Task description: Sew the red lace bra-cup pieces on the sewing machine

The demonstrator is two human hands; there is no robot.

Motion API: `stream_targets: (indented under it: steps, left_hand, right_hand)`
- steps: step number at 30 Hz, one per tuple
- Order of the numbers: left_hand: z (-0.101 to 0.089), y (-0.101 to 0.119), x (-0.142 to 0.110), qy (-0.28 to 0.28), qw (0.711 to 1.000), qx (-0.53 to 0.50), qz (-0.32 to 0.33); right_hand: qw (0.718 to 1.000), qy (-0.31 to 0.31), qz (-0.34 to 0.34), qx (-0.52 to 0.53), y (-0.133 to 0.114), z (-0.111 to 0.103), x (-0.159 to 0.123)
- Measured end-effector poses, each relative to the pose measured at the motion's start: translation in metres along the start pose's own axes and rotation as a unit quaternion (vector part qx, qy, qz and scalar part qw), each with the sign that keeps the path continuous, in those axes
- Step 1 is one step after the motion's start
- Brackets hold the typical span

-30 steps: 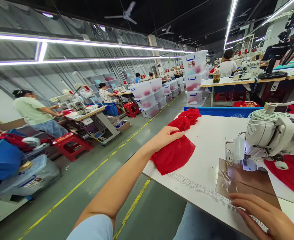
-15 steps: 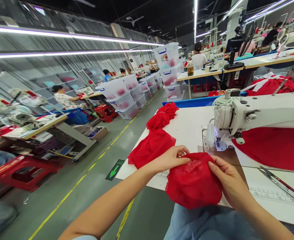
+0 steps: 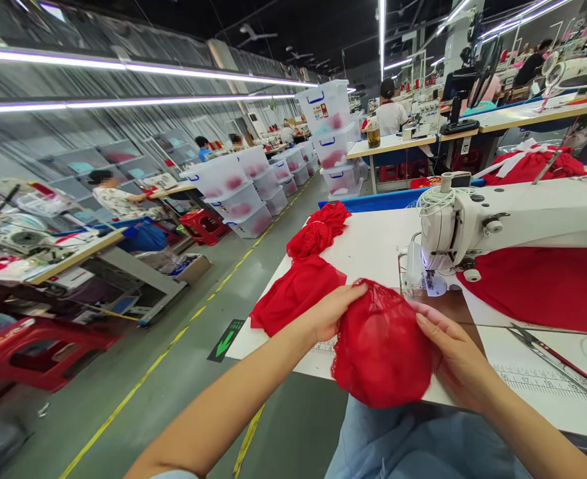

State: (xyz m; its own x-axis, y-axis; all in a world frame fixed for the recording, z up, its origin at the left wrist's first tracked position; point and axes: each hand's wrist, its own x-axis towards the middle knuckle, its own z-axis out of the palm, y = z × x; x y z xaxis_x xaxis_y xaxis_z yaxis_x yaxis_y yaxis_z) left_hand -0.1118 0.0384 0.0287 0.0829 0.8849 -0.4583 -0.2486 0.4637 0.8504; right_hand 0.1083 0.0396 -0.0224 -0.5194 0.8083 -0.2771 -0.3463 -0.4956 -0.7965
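Between my hands, over the table's front edge, hangs a sheer red fabric piece [image 3: 381,349] with a lacy edge. My left hand [image 3: 334,311] pinches its upper left side. At its right edge my right hand [image 3: 448,349] grips it between thumb and fingers; some fingertips are hidden behind the cloth. Just beyond them stands a white sewing machine [image 3: 533,216], its needle area lit. More red cloth [image 3: 296,293] lies on the table to the left of my hands, beside a gathered red bundle [image 3: 318,229].
Scissors [image 3: 558,362] lie on the white tabletop [image 3: 373,239] at the right, near a printed ruler scale. Flat red fabric [image 3: 543,289] lies under the machine arm. Stacked clear bins [image 3: 331,143] stand across the aisle, and several people work at other tables.
The red fabric piece is spread and pulled up between my hands, showing its lace edge at the top. My left hand has moved slightly left and closed on it.
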Motion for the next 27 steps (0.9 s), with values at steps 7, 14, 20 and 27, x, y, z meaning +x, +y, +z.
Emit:
stream_targets:
  steps: [7,14,20,27]
  left_hand:
    - [-0.019,0.011,-0.003,0.02,0.971,-0.237,0.009]
    - [-0.034,-0.027,0.001,0.03,0.967,-0.252,0.038]
    - [-0.04,-0.039,0.001,0.029,0.963,-0.263,0.055]
    - [-0.03,-0.053,-0.016,-0.028,0.956,-0.281,0.081]
  right_hand:
    - [0.996,-0.074,0.045,0.01,-0.004,-0.005,-0.008]
    - [0.982,-0.061,0.071,0.161,-0.011,-0.01,0.003]
    - [0.989,-0.056,0.057,0.128,-0.003,-0.008,0.008]
    - [0.993,-0.006,0.007,0.119,0.002,0.004,-0.003]
